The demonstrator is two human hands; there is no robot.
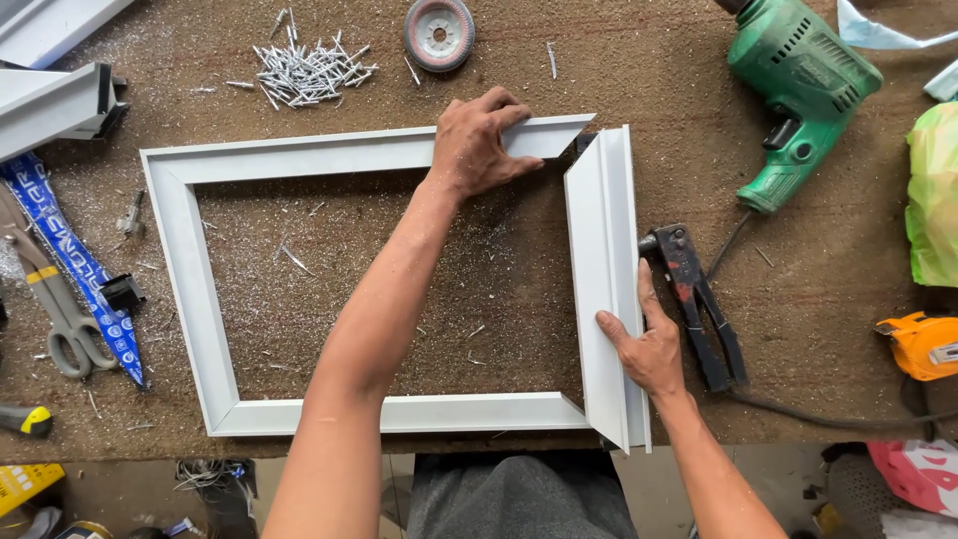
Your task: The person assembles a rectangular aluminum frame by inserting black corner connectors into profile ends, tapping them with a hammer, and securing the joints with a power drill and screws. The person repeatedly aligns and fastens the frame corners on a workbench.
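A white aluminium frame (185, 260) of mitred profile pieces lies flat on the brown workbench. My left hand (479, 145) presses down on its top piece near the right corner. My right hand (644, 344) grips the loose right side piece (602, 269), which is tilted on edge and stands slightly apart from the top corner. The bottom piece (399, 412) meets that side piece near the table's front edge.
A pile of rivets (307, 70) and a round disc (439, 33) lie at the back. A green electric drill (798, 90) and a hand riveter (699, 304) sit to the right, a yellow tape measure (923, 344) further right. Snips (55, 309) and profile offcuts (55, 105) are at the left.
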